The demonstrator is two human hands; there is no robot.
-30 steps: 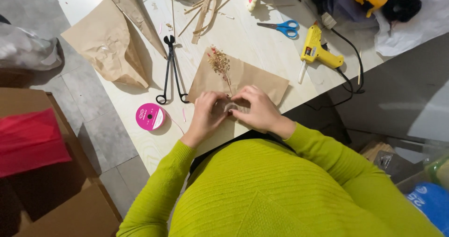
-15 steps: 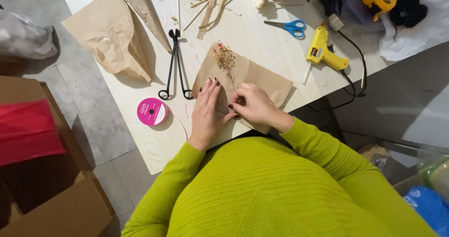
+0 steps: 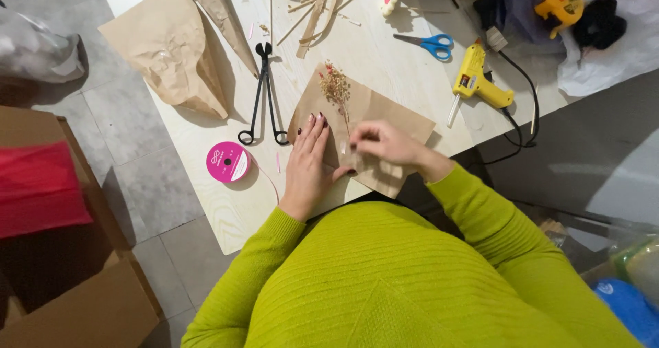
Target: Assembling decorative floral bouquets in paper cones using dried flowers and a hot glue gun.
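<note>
A sheet of brown kraft paper [image 3: 398, 118] lies on the pale wooden table [image 3: 220, 211] in front of me. A small sprig of dried flowers [image 3: 336, 87] rests on the paper's far end, its thin stem running toward me. My left hand [image 3: 309, 163] presses flat on the paper's left side, fingers spread. My right hand [image 3: 384, 142] hovers over the paper's middle with fingertips pinched at the lower end of the stem. Both sleeves are lime green knit.
Long black scissors-like tongs [image 3: 262, 94] and a pink ribbon spool [image 3: 228, 161] lie left of the paper. Crumpled brown paper [image 3: 171, 53], wooden sticks [image 3: 316, 5], blue scissors [image 3: 425, 44] and a yellow glue gun [image 3: 477, 84] with cord lie farther out. Cardboard boxes [image 3: 62, 300] stand on the floor.
My hands were together at the paper's near edge. The left hand has since flattened on the paper, and the right hand has moved up over its middle to the stem.
</note>
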